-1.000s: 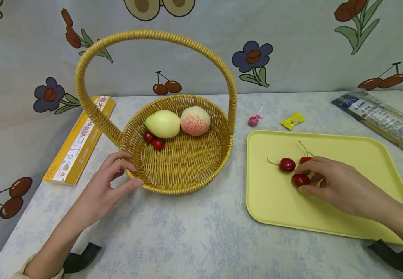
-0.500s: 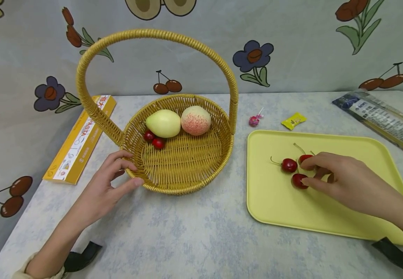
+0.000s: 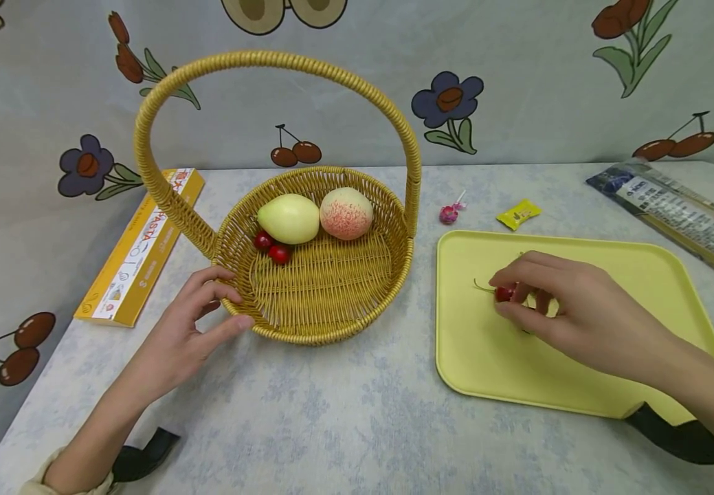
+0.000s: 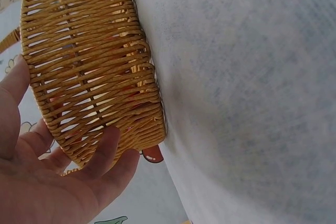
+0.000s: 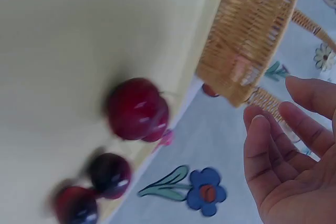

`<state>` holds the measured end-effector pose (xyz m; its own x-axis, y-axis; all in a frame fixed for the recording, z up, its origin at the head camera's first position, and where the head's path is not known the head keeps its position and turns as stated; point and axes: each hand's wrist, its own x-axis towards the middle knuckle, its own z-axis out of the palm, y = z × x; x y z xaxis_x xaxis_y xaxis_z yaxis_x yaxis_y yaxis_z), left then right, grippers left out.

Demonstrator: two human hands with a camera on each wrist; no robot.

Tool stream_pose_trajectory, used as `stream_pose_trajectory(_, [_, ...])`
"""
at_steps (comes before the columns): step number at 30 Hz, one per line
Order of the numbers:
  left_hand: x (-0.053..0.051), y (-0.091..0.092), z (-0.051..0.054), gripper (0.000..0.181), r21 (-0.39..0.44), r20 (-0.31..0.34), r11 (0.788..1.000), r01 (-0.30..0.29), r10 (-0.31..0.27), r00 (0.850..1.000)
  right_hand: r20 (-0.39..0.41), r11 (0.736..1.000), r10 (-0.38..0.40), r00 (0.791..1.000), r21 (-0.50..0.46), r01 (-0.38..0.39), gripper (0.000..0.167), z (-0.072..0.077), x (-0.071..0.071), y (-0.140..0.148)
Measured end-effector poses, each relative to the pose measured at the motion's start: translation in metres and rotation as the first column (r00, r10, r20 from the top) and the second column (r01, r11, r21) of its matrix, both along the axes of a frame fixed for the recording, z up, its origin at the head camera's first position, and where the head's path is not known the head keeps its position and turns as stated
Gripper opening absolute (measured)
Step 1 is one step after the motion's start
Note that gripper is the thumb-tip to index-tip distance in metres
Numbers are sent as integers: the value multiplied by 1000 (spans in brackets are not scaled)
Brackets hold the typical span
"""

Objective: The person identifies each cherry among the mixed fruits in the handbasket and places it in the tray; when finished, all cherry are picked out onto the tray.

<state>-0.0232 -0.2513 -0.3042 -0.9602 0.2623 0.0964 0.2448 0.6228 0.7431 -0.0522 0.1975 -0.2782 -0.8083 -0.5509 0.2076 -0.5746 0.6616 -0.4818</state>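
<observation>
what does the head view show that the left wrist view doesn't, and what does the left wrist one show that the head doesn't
Only the head view: the yellow tray, a cherry on it, the right grip, the lollipop, the yellow candy and the long packet.

Only the left wrist view: the basket side-on, its outer wall seen down to the tablecloth.

Both: that basket, the left grip touching it, and the tablecloth.

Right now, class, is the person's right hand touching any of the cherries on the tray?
Apart. The right wrist view shows it: the right hand's fingers stand clear of the cherries, with patterned backdrop visible between.
</observation>
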Motion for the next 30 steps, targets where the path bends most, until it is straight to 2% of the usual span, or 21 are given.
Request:
stream_pose_trajectory(5, [-1, 0, -1, 19, 4, -8, 1000, 3, -3, 1000, -55, 993, 107, 993, -35, -109, 29, 18, -7, -31])
stream_pose_trajectory(12, [-1, 0, 0, 18, 8, -16, 1000, 5, -5, 1000, -65, 964, 262, 963, -27, -264, 29, 36, -28, -86])
stream_pose_trajectory(17, [0, 1, 1, 18, 23, -6, 1000, 5, -5, 1000, -23, 940, 342, 940, -16, -342, 31, 50, -46, -129])
stream_pose_trajectory(22, [0, 0, 2, 18, 17, 10, 1000, -2, 2, 1000, 20, 925, 373, 928, 63, -373, 28, 61, -66, -172])
stream_pose_trajectory(26, [0, 0, 2, 18, 13, 23, 1000, -7, 7, 1000, 76, 911, 389, 918, 119, -396, 29, 62, -82, -201])
stream_pose_trajectory(30, [-1, 0, 1, 17, 15, 14, 1000, 3, -3, 1000, 136, 892, 420, 897, 117, -436, 26, 57, -98, -222])
